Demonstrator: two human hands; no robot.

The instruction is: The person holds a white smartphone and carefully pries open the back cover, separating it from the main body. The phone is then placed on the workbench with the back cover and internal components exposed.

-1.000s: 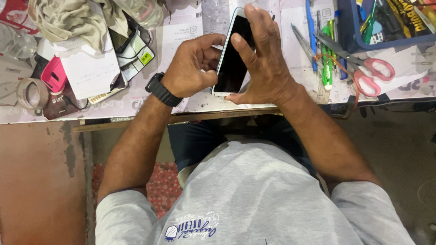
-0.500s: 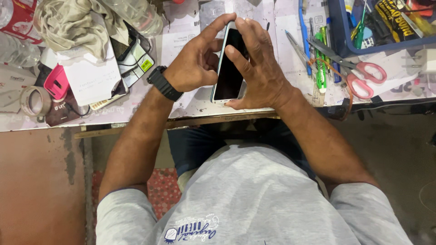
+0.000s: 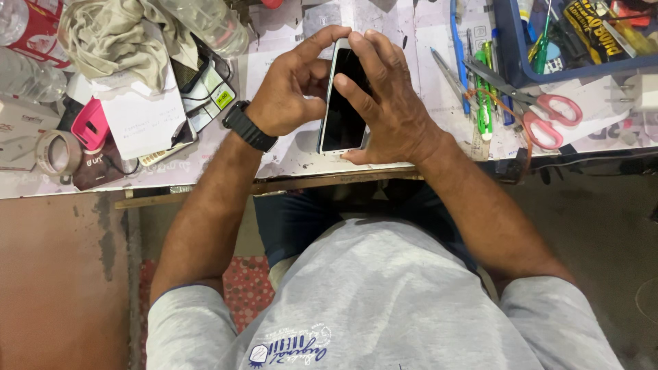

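Observation:
A white-edged smartphone (image 3: 340,109) with a dark screen stands on its long edge over the table's front. My left hand (image 3: 291,92), with a black watch (image 3: 248,126) on its wrist, grips the phone's left edge, fingers curled over the top end. My right hand (image 3: 387,103) holds the right side, its fingers lying across the upper screen and its thumb under the lower end.
Red-handled scissors (image 3: 541,113), green and blue pens (image 3: 484,96) and a blue tool tray (image 3: 510,48) lie to the right. To the left are a beige cloth (image 3: 113,34), a pink item (image 3: 89,123), a tape roll (image 3: 58,152) and a clear bottle (image 3: 209,24). The table edge (image 3: 295,181) runs just below the phone.
Both hands have shifted on the phone: the right fingers slid from the top edge down across the screen, and the left fingers reached over the top end. The phone stays in place.

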